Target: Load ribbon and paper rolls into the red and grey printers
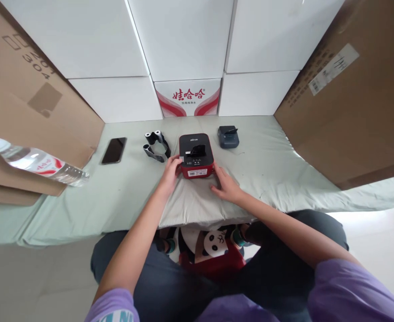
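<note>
Between the fingers sits the red device (197, 160): right hand's (228, 184) spread, left hand's (172, 170) touching, whether clamped I can't tell.

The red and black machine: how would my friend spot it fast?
Find the pale green cloth before the white boxes. Near its middle, between the black-and-white rolls and small dark device, the left hand and right hand flank the red and black machine. Unlike its neighbours, it has red sides under a black top.
</note>
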`<state>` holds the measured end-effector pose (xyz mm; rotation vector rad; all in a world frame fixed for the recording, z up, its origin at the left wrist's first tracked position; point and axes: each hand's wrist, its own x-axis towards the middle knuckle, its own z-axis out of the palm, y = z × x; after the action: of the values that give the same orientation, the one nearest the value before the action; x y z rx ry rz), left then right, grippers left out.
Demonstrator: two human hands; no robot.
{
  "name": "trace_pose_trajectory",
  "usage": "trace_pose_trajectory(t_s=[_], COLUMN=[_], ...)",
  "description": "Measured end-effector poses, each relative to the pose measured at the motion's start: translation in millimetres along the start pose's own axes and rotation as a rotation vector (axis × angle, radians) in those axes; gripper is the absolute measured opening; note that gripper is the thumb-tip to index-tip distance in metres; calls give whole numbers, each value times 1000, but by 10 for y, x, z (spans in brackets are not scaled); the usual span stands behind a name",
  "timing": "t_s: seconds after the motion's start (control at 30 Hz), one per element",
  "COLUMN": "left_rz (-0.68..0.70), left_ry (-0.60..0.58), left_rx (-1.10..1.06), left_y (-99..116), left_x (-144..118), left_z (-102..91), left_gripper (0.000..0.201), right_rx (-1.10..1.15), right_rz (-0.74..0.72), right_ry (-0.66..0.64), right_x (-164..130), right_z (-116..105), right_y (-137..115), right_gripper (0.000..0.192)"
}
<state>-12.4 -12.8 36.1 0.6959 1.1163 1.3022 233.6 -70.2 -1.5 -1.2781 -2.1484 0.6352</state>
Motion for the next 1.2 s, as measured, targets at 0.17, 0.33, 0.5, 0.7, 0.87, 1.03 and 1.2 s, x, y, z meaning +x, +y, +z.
trace_pose_trajectory(t_s=[0.17,0.33,0.5,0.7,0.87,1.03,1.2], left_rz=[-89,-59,-13,-8,-8,75,192], left_ry=[7,46,84,51,31,-51,-145], left_rx=[-34,0,32,39,120,227,309], left_y=[85,89,49,37,34,-42,-179], left_x=[62,86,63,35,-40,-233,-291], left_z=[3,22,42,61,54,-132,-297], left_gripper=[31,33,26,29,26,38,44], right_rx=[-6,-16,-27,-27,-6,83,-76], right_rz=[-1,-4,0,38,-14,-82,-4], right_ry=[-4,11,8,-20,20,239,239], right_x=[-1,-3,-6,1,-24,69,658], right_z=[-3,18,16,-24,9,-150,-575], right_y=[-15,5,-11,-72,-11,28,-154], right_gripper=[99,99,99,100,94,61,42])
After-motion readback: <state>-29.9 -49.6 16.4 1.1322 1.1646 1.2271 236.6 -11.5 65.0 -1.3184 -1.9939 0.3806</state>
